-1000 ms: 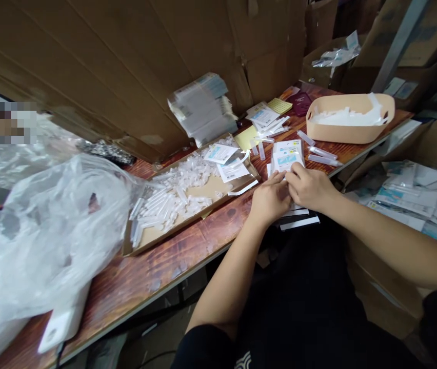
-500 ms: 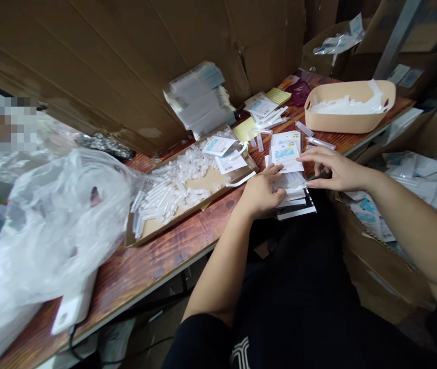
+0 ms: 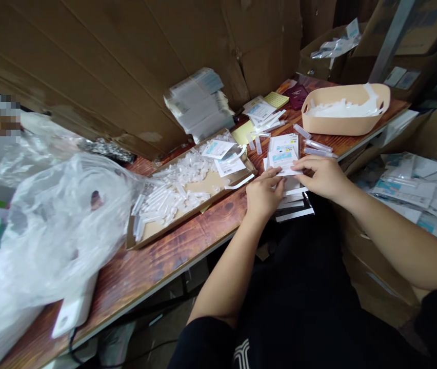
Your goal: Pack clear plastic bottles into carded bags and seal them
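Observation:
My left hand and my right hand rest together on a stack of white printed packets at the table's near edge. The fingers of both hands are curled and pinch the near edge of the top packet. Under the packets lie more flat sheets with black edges. Clear plastic tubes lie just beyond my right hand. A flat cardboard tray with several clear tubes and a few packets lies to the left of my left hand.
A beige basket of white plastic stands at the far right of the wooden table. A big clear plastic bag fills the left. A bundle of packets leans on the cardboard wall. A box of packets sits on the right.
My right hand, which had reached out to the right with spread fingers, has come back to the packet stack and closed on the top packet. The left hand stayed on the stack.

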`<state>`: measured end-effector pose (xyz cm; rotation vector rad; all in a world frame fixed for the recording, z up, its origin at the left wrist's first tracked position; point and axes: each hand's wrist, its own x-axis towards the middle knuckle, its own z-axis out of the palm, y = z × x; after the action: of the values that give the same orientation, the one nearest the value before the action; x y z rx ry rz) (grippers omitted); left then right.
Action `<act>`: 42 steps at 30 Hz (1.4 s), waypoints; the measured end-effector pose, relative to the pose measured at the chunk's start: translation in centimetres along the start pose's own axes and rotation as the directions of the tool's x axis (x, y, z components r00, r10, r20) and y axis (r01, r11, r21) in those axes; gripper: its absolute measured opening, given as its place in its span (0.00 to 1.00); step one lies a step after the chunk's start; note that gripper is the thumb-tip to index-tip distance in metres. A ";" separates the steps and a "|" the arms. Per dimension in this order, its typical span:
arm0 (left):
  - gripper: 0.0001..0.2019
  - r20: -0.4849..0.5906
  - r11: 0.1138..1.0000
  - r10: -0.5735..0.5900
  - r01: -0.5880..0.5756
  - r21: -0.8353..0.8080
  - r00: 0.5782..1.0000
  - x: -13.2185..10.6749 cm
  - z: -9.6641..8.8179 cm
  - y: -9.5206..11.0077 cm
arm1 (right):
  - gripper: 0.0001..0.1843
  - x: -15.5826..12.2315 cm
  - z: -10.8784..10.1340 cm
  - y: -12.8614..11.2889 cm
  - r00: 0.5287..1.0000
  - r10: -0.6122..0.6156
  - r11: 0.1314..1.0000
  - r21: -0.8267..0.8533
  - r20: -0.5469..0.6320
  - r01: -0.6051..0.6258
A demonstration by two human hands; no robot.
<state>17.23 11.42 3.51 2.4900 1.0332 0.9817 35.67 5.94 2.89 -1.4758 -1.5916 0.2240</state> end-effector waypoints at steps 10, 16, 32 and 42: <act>0.13 -0.536 0.999 0.027 -0.012 0.031 0.844 0.9 -2.9 0.8 | 0.09 2.2 1.2 -6.5 0.981 -0.116 0.993 -0.049 -0.154 0.110; 0.10 -0.727 0.966 0.012 0.179 0.185 0.686 0.9 -8.1 -1.4 | 0.13 10.4 6.1 -9.6 0.982 -0.188 0.982 -0.030 -0.021 0.187; 0.09 0.223 0.945 0.160 -0.215 0.248 0.961 -3.2 -1.3 -2.2 | 0.21 15.5 9.4 -1.8 0.893 0.141 0.782 -0.601 0.427 0.164; 0.09 0.225 0.976 0.087 -0.129 0.178 0.970 -2.1 -0.5 -2.1 | 0.19 17.5 9.6 -2.7 0.990 0.017 0.773 -0.630 0.139 0.075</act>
<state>14.75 11.39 1.84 2.7618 0.9718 0.6446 29.55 24.51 7.89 -1.9756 -1.9104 -0.2761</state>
